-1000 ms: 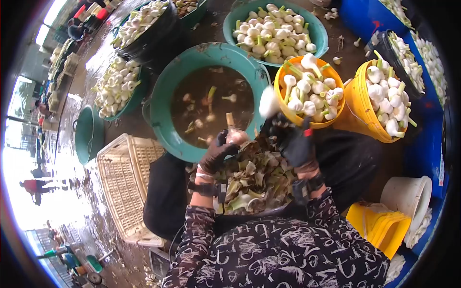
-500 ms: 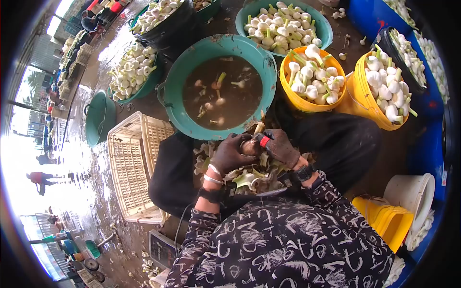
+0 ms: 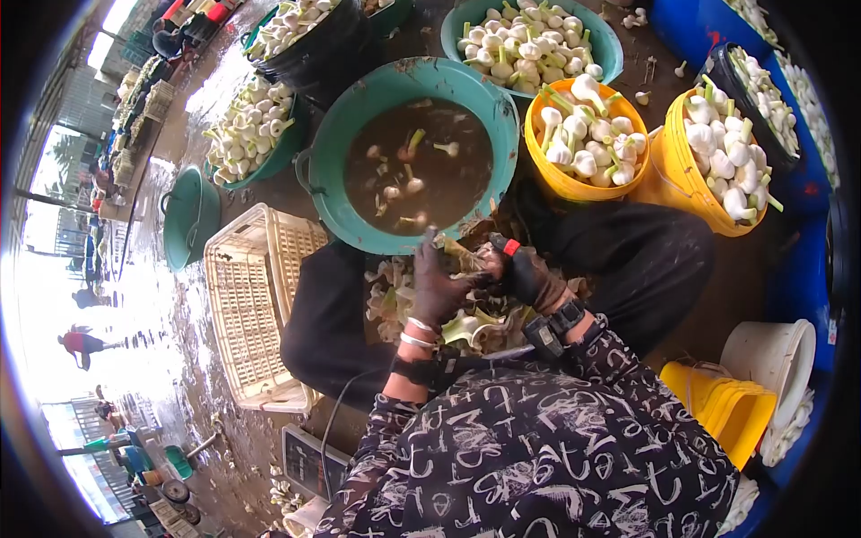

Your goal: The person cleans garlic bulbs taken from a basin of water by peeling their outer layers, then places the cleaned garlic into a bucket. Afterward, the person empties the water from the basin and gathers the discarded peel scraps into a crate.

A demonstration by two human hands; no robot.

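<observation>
Both my hands wear dark gloves and meet over my lap, just below the green basin's near rim. My right hand (image 3: 535,276), with a red band on one digit, is closed around a garlic bulb (image 3: 490,261), which shows pinkish-brown between my hands. Its dry stalk points up and left. My left hand (image 3: 437,285) has its fingers stretched upward beside the stalk, thumb towards the bulb; whether it touches the bulb is hard to see. Peeled garlic skins (image 3: 473,328) are heaped beneath my hands. Several garlic bulbs float in muddy water in the green basin (image 3: 325,134).
White garlic fills a yellow bucket (image 3: 583,191), another yellow bucket (image 3: 659,170) and a teal tub (image 3: 614,63). On my left stand a cream plastic crate (image 3: 235,309) and a green tub (image 3: 184,220). Stacked yellow buckets (image 3: 713,403) sit to the right. A distant person (image 3: 81,342) stands far left.
My left hand has opened from its curled grip on the bulb, fingers now upward. My right hand has shifted slightly right with the bulb, and the stalk has tipped left.
</observation>
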